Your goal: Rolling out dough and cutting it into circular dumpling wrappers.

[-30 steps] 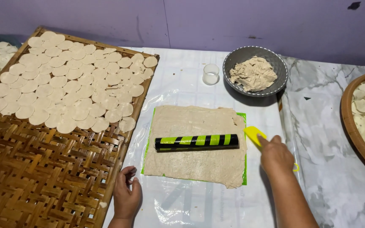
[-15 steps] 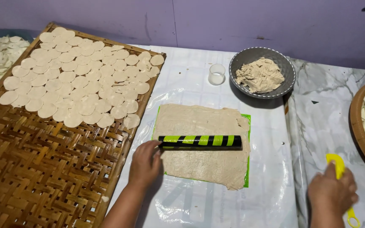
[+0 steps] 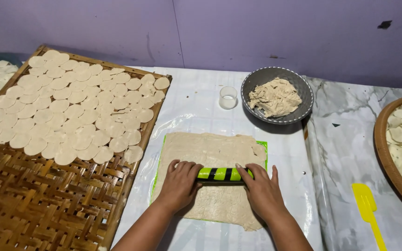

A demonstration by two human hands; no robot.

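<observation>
Both hands, left hand [image 3: 178, 182] and right hand [image 3: 262, 189], fingers curled, are pressing the green-and-black striped rolling pin [image 3: 223, 174] over the flat beige dough sheet [image 3: 210, 153]; uncut, with the woven bamboo tray [image 3: 33, 204] half filled with round discs [image 3: 70, 107]

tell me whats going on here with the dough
A person has both hands on a green and black striped rolling pin, the left hand at one end and the right hand at the other. The pin lies across a flat dough sheet on a green mat. Cut dough rounds cover the far part of a woven bamboo tray. A grey bowl of dough scraps, a small clear cup and a yellow spatula sit nearby.
</observation>
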